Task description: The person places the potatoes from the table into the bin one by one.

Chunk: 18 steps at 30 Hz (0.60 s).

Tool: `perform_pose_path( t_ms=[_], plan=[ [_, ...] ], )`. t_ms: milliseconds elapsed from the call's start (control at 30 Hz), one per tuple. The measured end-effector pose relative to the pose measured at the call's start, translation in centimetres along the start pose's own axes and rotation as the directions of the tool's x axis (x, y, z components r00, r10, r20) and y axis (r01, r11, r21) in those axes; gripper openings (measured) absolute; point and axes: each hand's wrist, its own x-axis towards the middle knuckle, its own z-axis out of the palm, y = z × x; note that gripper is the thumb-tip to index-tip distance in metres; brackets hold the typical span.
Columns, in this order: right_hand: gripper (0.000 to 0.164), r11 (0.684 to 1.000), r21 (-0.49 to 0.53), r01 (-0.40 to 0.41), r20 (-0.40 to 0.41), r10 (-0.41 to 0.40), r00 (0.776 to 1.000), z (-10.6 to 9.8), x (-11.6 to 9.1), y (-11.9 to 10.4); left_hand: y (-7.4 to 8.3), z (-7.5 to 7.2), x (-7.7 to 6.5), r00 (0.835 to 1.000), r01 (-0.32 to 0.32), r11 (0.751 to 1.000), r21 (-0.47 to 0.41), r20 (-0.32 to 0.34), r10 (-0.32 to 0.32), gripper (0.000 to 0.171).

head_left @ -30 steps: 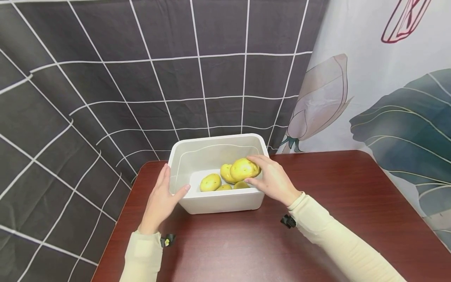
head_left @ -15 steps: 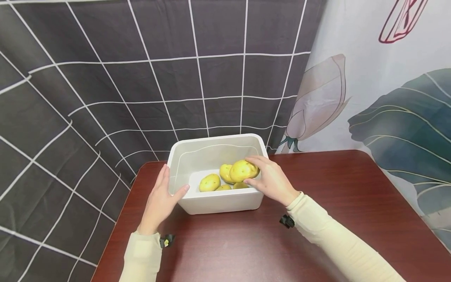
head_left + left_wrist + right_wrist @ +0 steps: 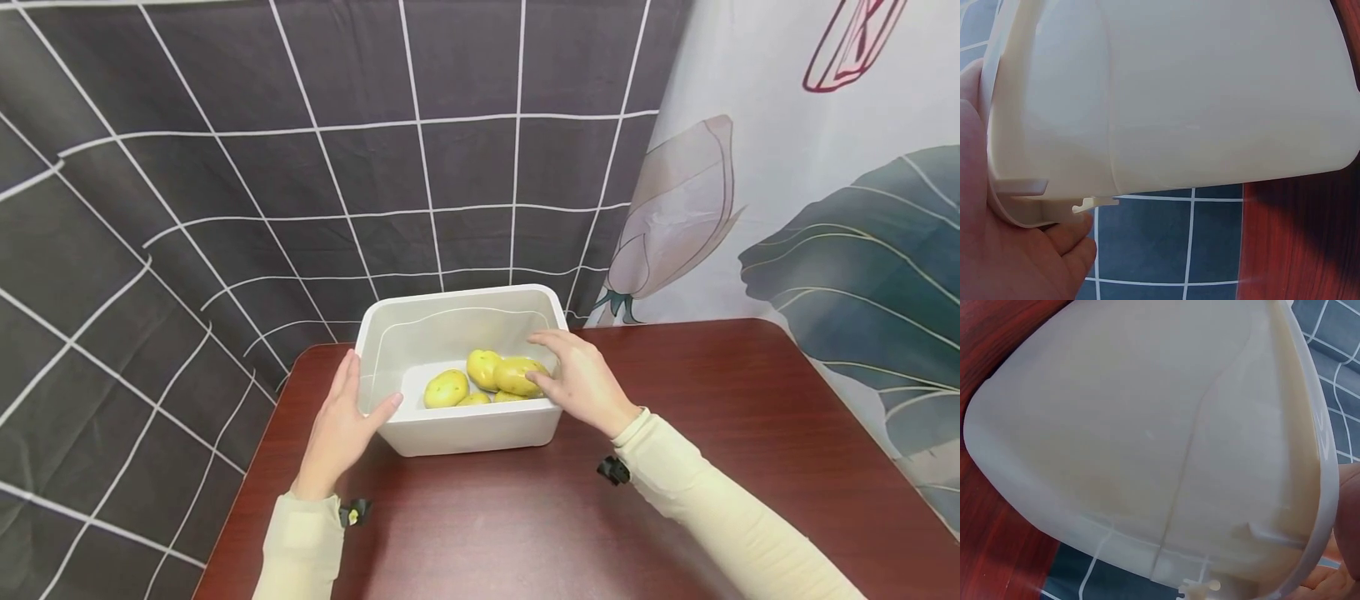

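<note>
A white plastic bin (image 3: 471, 432) stands on the table with several yellow potatoes inside. My left hand (image 3: 336, 437) holds the bin's near left corner, its thumb over the front rim and its fingers along the left side; in the left wrist view, fingertips show below the rim. My right hand (image 3: 588, 387) reaches over the right rim with spread, loosely bent fingers. Beside its thumb lies a large potato (image 3: 513, 377), no longer gripped. Left of it are a rounder potato (image 3: 482, 368) and another potato (image 3: 446, 389). The front wall partly hides the nearest potatoes.
The reddish-brown wooden table (image 3: 510, 525) extends in front of the bin and to its right. Behind and left hangs a dark grid-patterned cloth (image 3: 360, 167). A pale floral cloth (image 3: 697, 250) hangs at the right. Each wrist bears a small black camera.
My right hand has lowered the large potato into the bin and let it go, its fingers now spread. The left hand stays at the bin's corner.
</note>
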Motion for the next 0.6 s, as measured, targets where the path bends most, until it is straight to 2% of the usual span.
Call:
perform_pose_path(
  t_ms=[200, 600],
  plan=[
    [0.045, 1.0, 0.001, 0.01, -0.022, -0.01, 1.0, -0.2, 0.0, 0.2, -0.3, -0.1, 0.1, 1.0, -0.002, 1.0, 0.007, 0.0, 0.002, 0.1],
    [0.043, 1.0, 0.011, 0.003, -0.095, -0.002, 0.996, -1.4, -0.5, 1.2, -0.1, -0.9, 0.2, 0.999, 0.002, 1.0, 0.014, 0.046, -0.003, 0.099]
  ],
)
